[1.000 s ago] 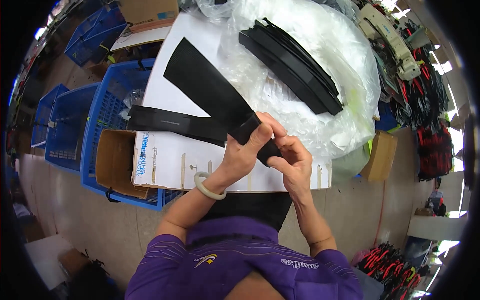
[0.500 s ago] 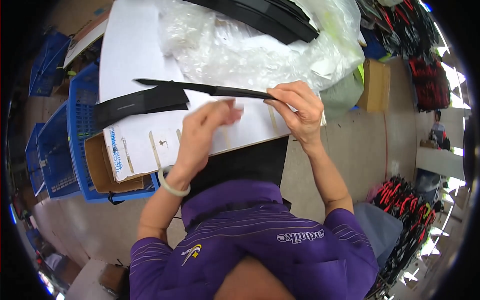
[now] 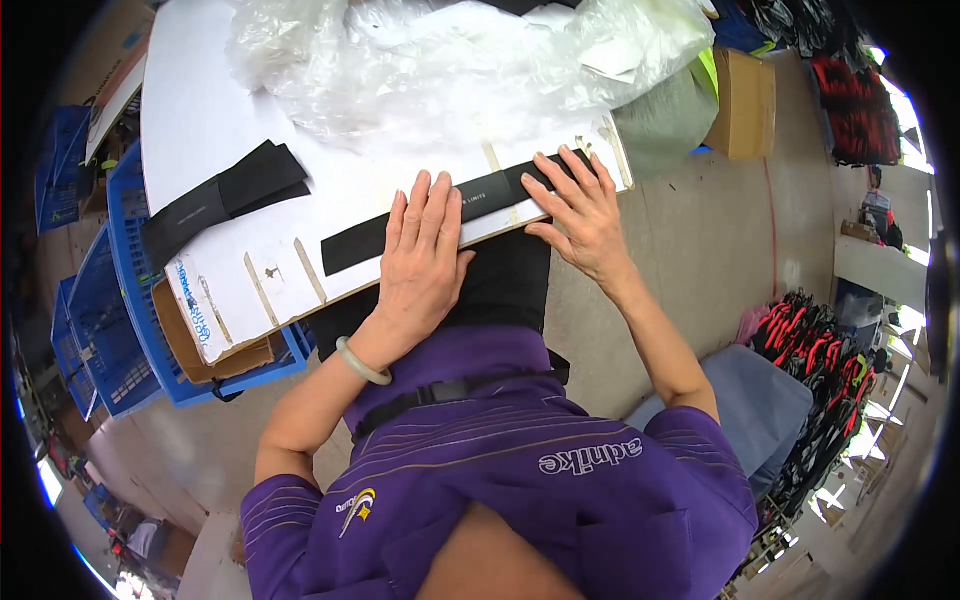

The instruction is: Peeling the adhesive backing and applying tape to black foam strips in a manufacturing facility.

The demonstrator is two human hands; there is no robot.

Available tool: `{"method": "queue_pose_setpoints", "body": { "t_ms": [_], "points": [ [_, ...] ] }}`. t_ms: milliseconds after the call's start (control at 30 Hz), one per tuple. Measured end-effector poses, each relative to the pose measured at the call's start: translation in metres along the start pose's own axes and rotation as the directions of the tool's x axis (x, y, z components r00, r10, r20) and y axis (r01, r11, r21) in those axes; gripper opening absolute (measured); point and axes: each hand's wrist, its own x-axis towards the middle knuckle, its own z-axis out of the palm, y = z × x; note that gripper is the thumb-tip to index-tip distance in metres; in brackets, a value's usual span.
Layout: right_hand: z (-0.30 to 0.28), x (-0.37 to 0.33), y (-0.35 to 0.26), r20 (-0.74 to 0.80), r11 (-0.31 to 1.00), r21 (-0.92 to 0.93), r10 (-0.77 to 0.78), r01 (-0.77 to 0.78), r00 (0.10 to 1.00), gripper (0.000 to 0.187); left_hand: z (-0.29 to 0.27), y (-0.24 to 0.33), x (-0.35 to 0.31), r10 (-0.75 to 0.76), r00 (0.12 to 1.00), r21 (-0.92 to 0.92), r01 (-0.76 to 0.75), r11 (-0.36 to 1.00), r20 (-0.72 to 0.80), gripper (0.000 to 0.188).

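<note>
A flat black fabric strip [image 3: 356, 246] with a slightly glossier printed band lies along the near edge of the white table. My left hand [image 3: 425, 250] rests flat across its middle, fingers stretched forward. Farther right, my right hand [image 3: 585, 215] presses on the strip's right end with its fingers spread. Both hands cover parts of the strip. To the left on the table lie more black strips [image 3: 225, 197], overlapping one another. A pale bangle circles my left wrist.
Crumpled clear plastic bags [image 3: 400, 85] spread over the table's far side. Blue plastic crates [image 3: 130, 215] stand left of the table, with an open cardboard box [image 3: 230, 365] in one. Another cardboard box [image 3: 745, 103] stands to the right. A grey-covered thing [image 3: 750, 405] sits at lower right.
The strip, held up edge-on in my right hand before, now lies flat on the table. My left hand has come down onto it, and my right hand has opened out over its end.
</note>
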Motion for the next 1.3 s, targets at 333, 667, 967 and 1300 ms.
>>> {"method": "queue_pose_setpoints", "body": {
  "t_ms": [333,667,967,1300],
  "points": [
    [0.012,-0.011,0.0,-0.003,1.0,-0.007,-0.002,0.002,1.0,0.066,0.014,0.016,0.002,0.023,0.999,0.098,-0.025,0.995,0.025,0.086],
    [0.018,-0.013,0.0,-0.051,1.0,0.002,-0.008,0.008,0.999,0.065,0.024,0.017,0.001,0.027,0.999,0.154,-0.021,0.988,-0.035,0.081],
    [0.02,-0.015,0.002,-0.064,1.0,-0.01,-0.014,0.013,0.998,0.064,0.023,0.018,0.003,0.012,0.999,0.185,-0.003,0.983,-0.048,0.06],
    [0.022,-0.011,0.001,-0.077,0.999,-0.044,-0.009,0.006,0.997,0.058,0.039,0.025,0.001,0.011,0.997,0.294,0.013,0.956,-0.082,0.073]
  ]
}}
